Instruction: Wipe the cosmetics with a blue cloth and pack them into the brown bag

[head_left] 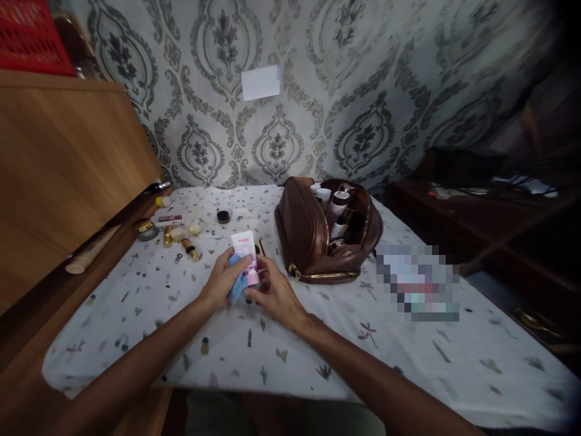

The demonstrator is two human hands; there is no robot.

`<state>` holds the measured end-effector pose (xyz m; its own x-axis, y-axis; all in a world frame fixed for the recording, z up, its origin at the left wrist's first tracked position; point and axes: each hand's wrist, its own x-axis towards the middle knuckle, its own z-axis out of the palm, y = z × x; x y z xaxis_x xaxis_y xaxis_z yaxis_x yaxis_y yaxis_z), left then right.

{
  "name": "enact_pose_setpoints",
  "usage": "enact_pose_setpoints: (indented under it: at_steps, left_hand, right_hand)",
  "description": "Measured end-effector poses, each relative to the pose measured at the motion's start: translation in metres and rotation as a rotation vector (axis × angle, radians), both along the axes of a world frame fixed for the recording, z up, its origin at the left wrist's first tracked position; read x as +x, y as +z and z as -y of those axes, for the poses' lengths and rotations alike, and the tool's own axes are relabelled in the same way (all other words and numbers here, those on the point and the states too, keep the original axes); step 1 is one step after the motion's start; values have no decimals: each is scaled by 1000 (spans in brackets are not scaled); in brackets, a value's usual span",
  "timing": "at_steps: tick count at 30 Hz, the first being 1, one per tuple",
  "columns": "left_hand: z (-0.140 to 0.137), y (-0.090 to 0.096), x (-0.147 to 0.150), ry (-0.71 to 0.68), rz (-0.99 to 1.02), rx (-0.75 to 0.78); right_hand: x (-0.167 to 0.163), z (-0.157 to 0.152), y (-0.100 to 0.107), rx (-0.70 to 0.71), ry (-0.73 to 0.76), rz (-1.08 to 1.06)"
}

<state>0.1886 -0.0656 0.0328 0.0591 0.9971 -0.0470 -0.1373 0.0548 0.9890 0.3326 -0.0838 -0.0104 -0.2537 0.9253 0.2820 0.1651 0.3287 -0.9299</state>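
A white and pink squeeze tube (pixel 246 245) is held upright between my hands over the middle of the table, its pink end pointing down. My left hand (pixel 221 281) is closed around a blue cloth (pixel 236 289) and the tube's left side, thumb across the front. From the right, my right hand (pixel 279 295) has its fingers bent around the lower part of the tube, thumb by the pink end. Just right of my hands stands a brown cosmetic bag (pixel 302 224), unzipped, with several bottles (pixel 338 206) inside. Behind the tube, a small dark and tan item is partly hidden.
Several small cosmetics lie at the left, including a gold-and-black tube (pixel 189 249) and a round jar (pixel 146 230). A black-lidded pot (pixel 223 216) sits farther back. A wooden cabinet (pixel 68 157) borders the left. A blurred-out flat item (pixel 420 281) lies right of the bag.
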Motion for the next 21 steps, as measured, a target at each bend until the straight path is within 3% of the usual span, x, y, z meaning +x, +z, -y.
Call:
enact_pose_setpoints:
  at_steps: [5, 10, 15, 17, 21]
  left_hand:
    - [-6, -8, 0, -29, -62, 114]
    - [-22, -10, -24, -70, -373, 287]
    - [-35, -10, -44, -406, -358, -41]
    - [-36, -8, -46, -400, -364, -24]
    - [-39, -8, -46, -275, -503, 220]
  right_hand:
    - [-2, -4, -10, 19, -50, -49]
    - [-2, -6, -6, -73, -10, -163]
    - [3, -10, 0, -286, 24, -301]
    - [4, -12, 0, -327, 7, -327]
    - [4, -13, -2, -355, -35, -387]
